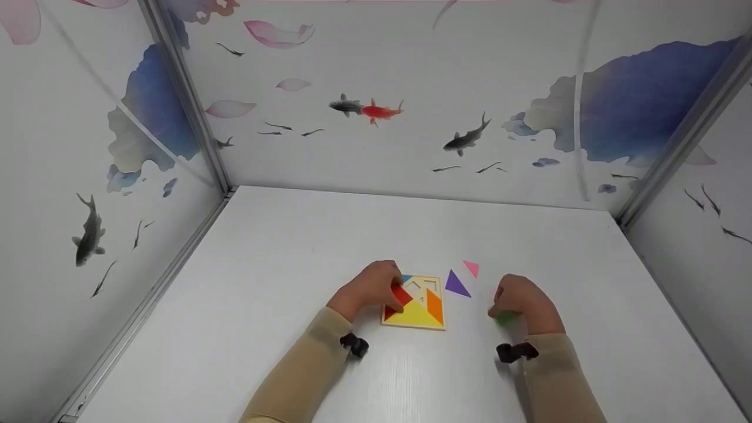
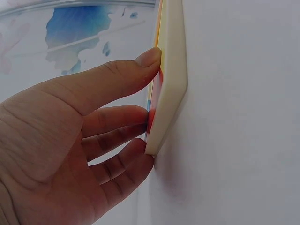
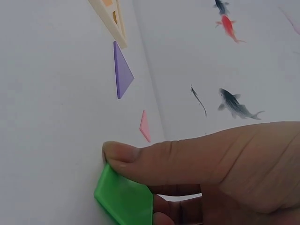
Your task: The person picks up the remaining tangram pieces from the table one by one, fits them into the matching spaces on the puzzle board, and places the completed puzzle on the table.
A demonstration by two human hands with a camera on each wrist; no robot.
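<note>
A light wooden tangram board [image 1: 443, 317] lies on the table, holding yellow [image 1: 417, 317], orange [image 1: 434, 305], red [image 1: 402, 295] and blue [image 1: 406, 278] pieces. My left hand [image 1: 373, 284] rests on its left side. In the left wrist view, the thumb [image 2: 149, 58] touches the board's face while the other fingertips touch near its edge and corner. To the right of the board, my right hand [image 1: 520, 298] pinches a green tangram piece [image 3: 124, 199], its thumb along one edge. Part of that piece is hidden by the hand. Several recesses show in the board's upper right.
Between the board and my right hand lie a purple triangle [image 1: 457, 285] and a smaller pink triangle [image 1: 472, 268]. The white table [image 1: 329, 223] meets printed panels [image 1: 376, 158] at the back and sides. Each wrist wears a black strap mount [image 1: 517, 352].
</note>
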